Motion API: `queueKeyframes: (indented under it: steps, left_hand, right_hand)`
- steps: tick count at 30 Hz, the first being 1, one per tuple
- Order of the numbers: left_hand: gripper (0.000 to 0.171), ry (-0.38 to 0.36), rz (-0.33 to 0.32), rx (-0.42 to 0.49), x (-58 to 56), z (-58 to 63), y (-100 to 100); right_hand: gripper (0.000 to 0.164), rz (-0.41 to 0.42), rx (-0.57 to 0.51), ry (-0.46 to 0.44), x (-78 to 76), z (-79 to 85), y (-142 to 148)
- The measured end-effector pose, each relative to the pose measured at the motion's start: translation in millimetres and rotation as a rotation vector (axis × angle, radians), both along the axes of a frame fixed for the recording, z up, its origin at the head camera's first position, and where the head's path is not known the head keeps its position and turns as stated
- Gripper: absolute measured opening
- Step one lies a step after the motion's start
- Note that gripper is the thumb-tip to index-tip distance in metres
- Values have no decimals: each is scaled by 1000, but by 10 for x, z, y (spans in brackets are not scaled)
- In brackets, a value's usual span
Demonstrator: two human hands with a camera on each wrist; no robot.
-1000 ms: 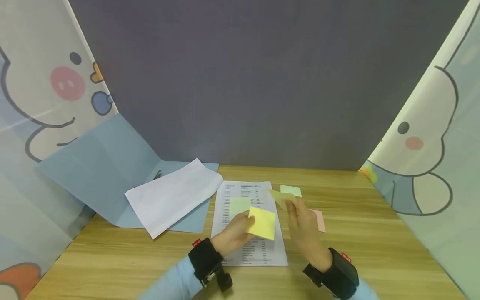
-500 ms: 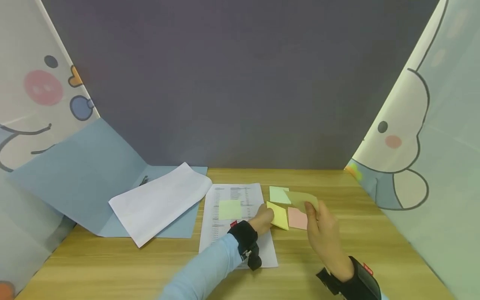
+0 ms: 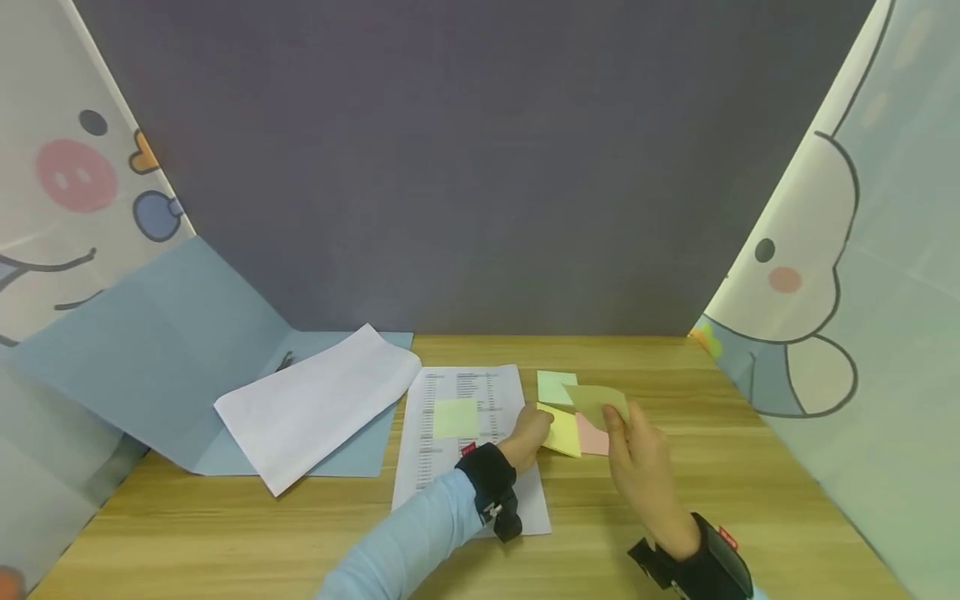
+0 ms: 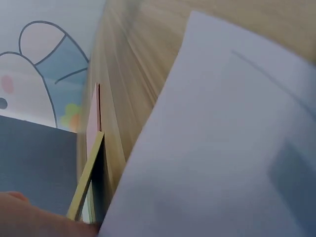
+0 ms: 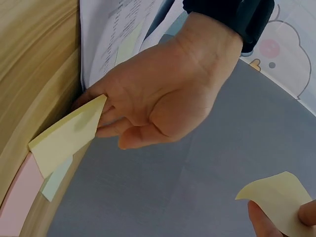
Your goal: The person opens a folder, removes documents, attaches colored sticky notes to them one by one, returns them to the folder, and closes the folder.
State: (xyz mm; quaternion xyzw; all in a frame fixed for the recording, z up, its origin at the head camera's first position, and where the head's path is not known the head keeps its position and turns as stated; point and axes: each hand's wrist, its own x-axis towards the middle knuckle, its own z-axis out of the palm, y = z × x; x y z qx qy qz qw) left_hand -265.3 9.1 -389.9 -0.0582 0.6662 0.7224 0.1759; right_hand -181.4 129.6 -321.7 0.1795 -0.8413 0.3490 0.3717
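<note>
At the printed sheet's right edge, my left hand (image 3: 527, 435) holds a yellow sticky note pad (image 3: 562, 433) by its near side. The pad tilts, one edge low beside the pink sticky note pad (image 3: 592, 438), as the right wrist view shows; the left fingertips are partly hidden behind it, and the thumb stands off it. My right hand (image 3: 643, 467) pinches a single yellow sticky note (image 5: 279, 197) between thumb and finger, raised above the table and slightly curled. Behind the yellow pad lies a pale green sticky note pad (image 3: 555, 387). A pale yellow-green note (image 3: 456, 418) lies on the printed sheet (image 3: 422, 467).
An open blue folder (image 3: 157, 358) stands at the left, its cover leaning up. Across it lies a white paper (image 3: 322, 408), with a dark metal clip (image 3: 287, 360) behind. A grey panel (image 3: 420, 167) closes off the back of the wooden table (image 3: 262, 542).
My left hand has carried the yellow pad rightward and down beside the pink and green pads. My right hand has shifted right with its note. During the last half second little has moved.
</note>
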Motion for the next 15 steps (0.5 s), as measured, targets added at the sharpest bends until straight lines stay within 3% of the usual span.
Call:
queueKeyframes:
  steps: [4,9,15]
  left_hand:
    - [56,-2,-9,14,40,16,-29]
    - [44,48,-37,6,68,42,-80]
    - [37,24,-52,122,106,112,-206]
  right_hand:
    - [7,18,6,-20,-19,-32,-13]
    - [5,36,29,-12,-44,-70,-23]
    - [5,68,50,-7,-75,-104,-40]
